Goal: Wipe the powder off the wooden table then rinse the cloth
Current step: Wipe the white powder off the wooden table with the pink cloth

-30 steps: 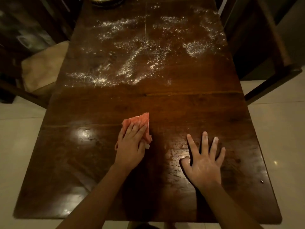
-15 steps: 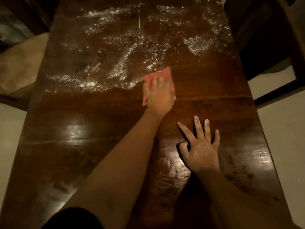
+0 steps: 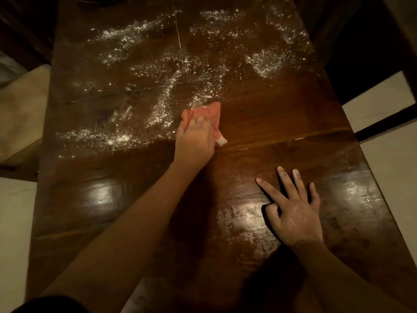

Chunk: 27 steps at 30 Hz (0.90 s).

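A dark wooden table fills the view. White powder is scattered over its far half, thickest at the left and middle, with another patch at the far right. My left hand presses an orange-pink cloth flat on the table at the near edge of the powder. My right hand lies flat on the near part of the table, fingers spread, holding nothing. Some pale dust shows on its fingers.
A chair with a beige cushion stands at the table's left side. A dark chair frame stands at the right. Pale floor tiles show on both sides. A dark round object sits at the table's far edge, mostly cut off.
My left hand slid the cloth forward from the near middle of the table up to the powder's edge. My right hand stayed flat on the table.
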Each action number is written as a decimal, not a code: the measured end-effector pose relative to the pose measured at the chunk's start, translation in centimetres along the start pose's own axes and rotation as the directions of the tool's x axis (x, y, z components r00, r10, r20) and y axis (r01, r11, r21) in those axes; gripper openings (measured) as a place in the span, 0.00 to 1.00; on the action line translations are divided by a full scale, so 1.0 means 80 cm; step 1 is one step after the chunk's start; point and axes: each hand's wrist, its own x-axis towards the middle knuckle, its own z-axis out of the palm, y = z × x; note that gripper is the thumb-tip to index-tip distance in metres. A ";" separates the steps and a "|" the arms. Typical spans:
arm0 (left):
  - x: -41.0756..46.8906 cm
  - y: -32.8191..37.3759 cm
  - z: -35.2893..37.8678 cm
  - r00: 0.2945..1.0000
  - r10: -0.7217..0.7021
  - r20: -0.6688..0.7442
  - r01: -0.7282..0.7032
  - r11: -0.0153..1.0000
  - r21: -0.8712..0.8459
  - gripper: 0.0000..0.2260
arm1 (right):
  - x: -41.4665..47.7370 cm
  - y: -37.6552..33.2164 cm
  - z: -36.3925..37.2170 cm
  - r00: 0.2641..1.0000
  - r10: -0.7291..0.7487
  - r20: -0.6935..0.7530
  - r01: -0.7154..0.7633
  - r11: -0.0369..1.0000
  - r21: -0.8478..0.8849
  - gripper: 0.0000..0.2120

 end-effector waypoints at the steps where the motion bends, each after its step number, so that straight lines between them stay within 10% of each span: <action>1: -0.019 -0.001 -0.006 0.999 0.043 0.000 -0.043 0.999 -0.011 0.15 | 0.001 -0.001 -0.001 1.000 0.003 -0.004 -0.003 1.000 0.001 0.27; 12: -0.008 -0.045 -0.034 0.907 -0.392 -0.153 0.384 0.920 -0.077 0.11 | 0.000 -0.004 -0.002 1.000 0.012 -0.014 -0.012 1.000 -0.006 0.27; 18: -0.009 0.007 0.010 0.991 0.111 0.076 -0.111 0.994 -0.003 0.23 | 0.001 -0.005 -0.001 1.000 0.012 -0.021 -0.013 1.000 -0.020 0.28; 24: 0.083 -0.020 0.000 0.926 -0.365 -0.096 0.347 0.924 -0.159 0.20 | 0.002 -0.004 0.000 1.000 -0.003 -0.030 0.003 1.000 -0.016 0.28; 27: 0.130 -0.013 0.003 0.931 -0.351 -0.102 0.349 0.936 -0.039 0.22 | 0.005 -0.004 0.002 0.999 -0.011 -0.049 0.011 1.000 -0.010 0.28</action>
